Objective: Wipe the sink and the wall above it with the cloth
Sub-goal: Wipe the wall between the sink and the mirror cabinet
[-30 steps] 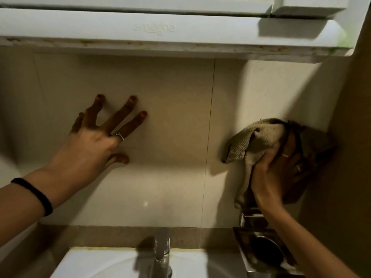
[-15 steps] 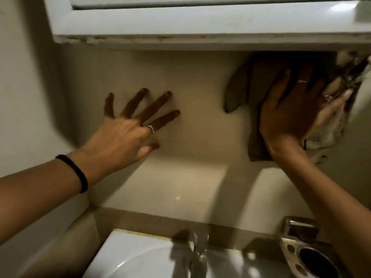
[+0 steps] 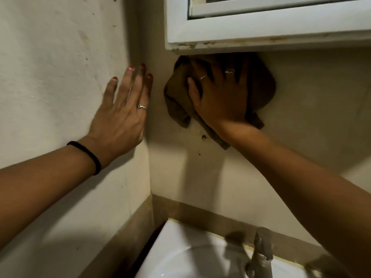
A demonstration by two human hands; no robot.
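My right hand (image 3: 218, 93) lies flat with spread fingers on a brown cloth (image 3: 176, 101), pressing it against the back wall (image 3: 311, 109) just under the white cabinet. The cloth bunches out around the hand on both sides. My left hand (image 3: 122, 113) rests flat with straight fingers on the side wall (image 3: 50, 77), close to the corner, holding nothing. The white sink (image 3: 180, 255) shows at the bottom, with its metal tap (image 3: 261, 255) blurred.
A white cabinet (image 3: 261, 31) with a stained lower edge hangs above the cloth. A brown trim strip (image 3: 200, 213) runs along both walls above the sink. A small dark hole (image 3: 204, 137) marks the back wall below the cloth.
My right hand has slid the cloth left along the wall under the cabinet toward the corner. My left hand has shifted from the back wall onto the side wall. The view turned left.
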